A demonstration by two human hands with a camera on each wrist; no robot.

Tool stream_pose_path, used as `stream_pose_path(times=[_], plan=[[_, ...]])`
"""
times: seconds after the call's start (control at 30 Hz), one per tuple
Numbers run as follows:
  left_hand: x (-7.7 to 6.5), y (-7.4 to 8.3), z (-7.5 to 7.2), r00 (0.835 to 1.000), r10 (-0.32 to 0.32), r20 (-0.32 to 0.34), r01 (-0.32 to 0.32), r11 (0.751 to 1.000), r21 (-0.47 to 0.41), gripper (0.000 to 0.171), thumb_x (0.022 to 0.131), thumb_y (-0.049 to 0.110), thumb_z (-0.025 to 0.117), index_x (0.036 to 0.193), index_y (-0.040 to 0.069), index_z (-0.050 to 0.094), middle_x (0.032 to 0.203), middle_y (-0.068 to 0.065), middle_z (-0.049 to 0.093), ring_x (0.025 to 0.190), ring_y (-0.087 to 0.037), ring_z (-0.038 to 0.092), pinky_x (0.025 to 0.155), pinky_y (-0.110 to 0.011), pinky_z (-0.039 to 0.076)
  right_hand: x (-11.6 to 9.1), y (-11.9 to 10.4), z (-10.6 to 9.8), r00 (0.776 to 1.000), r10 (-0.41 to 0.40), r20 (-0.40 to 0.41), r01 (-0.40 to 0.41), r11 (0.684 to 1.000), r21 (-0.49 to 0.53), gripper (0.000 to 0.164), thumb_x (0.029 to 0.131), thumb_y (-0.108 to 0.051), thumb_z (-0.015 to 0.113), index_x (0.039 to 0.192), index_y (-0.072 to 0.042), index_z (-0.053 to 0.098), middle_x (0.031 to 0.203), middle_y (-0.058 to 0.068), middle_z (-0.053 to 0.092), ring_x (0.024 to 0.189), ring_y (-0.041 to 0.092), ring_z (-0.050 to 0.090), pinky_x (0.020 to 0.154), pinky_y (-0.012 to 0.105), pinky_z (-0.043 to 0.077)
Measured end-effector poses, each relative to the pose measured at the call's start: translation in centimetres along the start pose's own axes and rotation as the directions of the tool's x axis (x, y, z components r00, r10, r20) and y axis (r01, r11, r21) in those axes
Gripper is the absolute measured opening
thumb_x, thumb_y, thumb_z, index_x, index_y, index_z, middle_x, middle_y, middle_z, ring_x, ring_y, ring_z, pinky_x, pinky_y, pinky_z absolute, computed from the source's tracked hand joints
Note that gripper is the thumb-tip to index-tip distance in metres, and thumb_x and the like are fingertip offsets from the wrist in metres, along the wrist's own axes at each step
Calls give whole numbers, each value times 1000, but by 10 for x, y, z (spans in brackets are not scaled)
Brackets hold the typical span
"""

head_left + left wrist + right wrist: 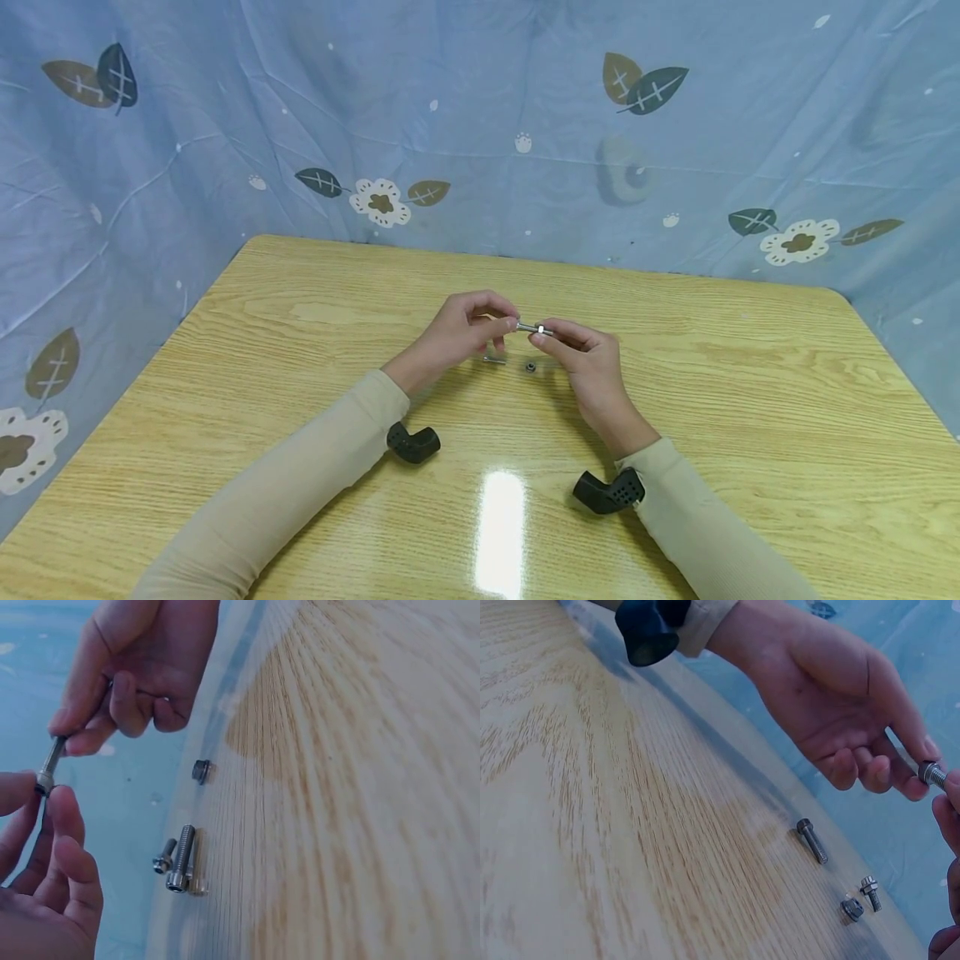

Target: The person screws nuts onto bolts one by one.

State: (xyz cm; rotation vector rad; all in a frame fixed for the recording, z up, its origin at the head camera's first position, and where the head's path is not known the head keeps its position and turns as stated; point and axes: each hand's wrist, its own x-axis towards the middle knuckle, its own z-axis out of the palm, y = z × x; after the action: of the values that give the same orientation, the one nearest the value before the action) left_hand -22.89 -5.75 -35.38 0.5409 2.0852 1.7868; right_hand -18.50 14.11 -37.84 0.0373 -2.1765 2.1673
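Note:
My left hand (pixel 468 329) pinches the head end of a silver bolt (pixel 528 327) between thumb and fingers, above the wooden table (pixel 315 467). From the other side my right hand (pixel 588 358) pinches a nut (pixel 541 330) on the bolt's shank. In the left wrist view, the bolt (pixel 52 759) spans the gap between both hands' fingertips. The right wrist view shows its ribbed head (pixel 930 772) at the left thumb. Beneath the hands lie a longer loose bolt (pixel 181 859), a shorter bolt (pixel 165 856) and a flanged nut (pixel 200 771).
Black wrist-camera mounts (pixel 414 442) stick out from both sleeves. A blue patterned cloth (pixel 480 125) hangs behind the table's far edge. Bright glare (pixel 499 533) marks the front of the tabletop.

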Motion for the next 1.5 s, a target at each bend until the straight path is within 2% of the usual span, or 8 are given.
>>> stream_pose_path(times=[0.13,0.3,0.57,0.67,0.9,1.13,1.27,1.5], plan=[[-1,-1,0,999,43,0,-43,999,-6,20,94,19,64,112,10,64,107,-12,64,86,-47,59,63,-33,44,-1,0,0,1000,4,-3,-4,1000,-3,26,88,-15,72,109,0,70,89,-12,71,90,9,65,84,30,53],[-2,-2,0,998,65,5,-65,998,-1,17,92,16,66,109,15,65,105,-25,64,88,-46,60,66,-36,45,-2,0,0,1000,1,6,-1,1000,-7,28,88,-14,71,111,2,69,90,-12,70,90,9,64,84,30,53],[0,-2,2,1000,0,-30,1,999,43,26,97,28,61,115,9,64,109,-7,64,79,-35,62,63,-32,45,-2,0,0,1000,8,2,-8,1000,-2,34,87,-19,74,113,2,68,89,-12,71,91,9,65,84,30,53],[1,-2,2,999,-32,-24,33,999,38,26,98,30,59,112,10,65,107,-14,67,75,-30,62,62,-30,44,-2,0,0,1000,14,-3,-14,1000,-4,34,87,-18,73,114,2,68,89,-12,71,90,9,65,84,29,53],[1,-1,2,1000,-14,-13,15,1000,26,27,97,26,60,115,6,64,110,-17,66,81,-40,59,61,-31,42,-1,-1,1,1000,9,-2,-9,1000,-8,37,87,-19,74,115,5,67,89,-12,71,90,9,65,84,30,53],[-2,1,1,999,38,-4,-38,999,-3,15,93,15,65,108,16,66,113,-8,64,87,-48,58,62,-30,41,-1,-1,0,1000,9,6,-9,1000,-9,36,88,-16,72,116,6,65,90,-13,70,90,8,64,83,29,53],[-2,1,1,999,42,-1,-42,999,-11,16,92,14,66,108,17,66,108,-15,65,88,-48,57,60,-29,40,-1,0,1,1000,6,7,-6,1000,-11,32,89,-13,70,115,6,66,89,-13,70,89,8,64,83,28,53],[0,0,2,1000,-3,-10,3,1000,-3,20,97,24,60,112,12,65,110,-12,63,82,-42,59,59,-31,41,0,0,0,1000,4,2,-4,1000,-9,33,88,-17,73,113,3,67,88,-13,71,89,8,65,83,28,53]])
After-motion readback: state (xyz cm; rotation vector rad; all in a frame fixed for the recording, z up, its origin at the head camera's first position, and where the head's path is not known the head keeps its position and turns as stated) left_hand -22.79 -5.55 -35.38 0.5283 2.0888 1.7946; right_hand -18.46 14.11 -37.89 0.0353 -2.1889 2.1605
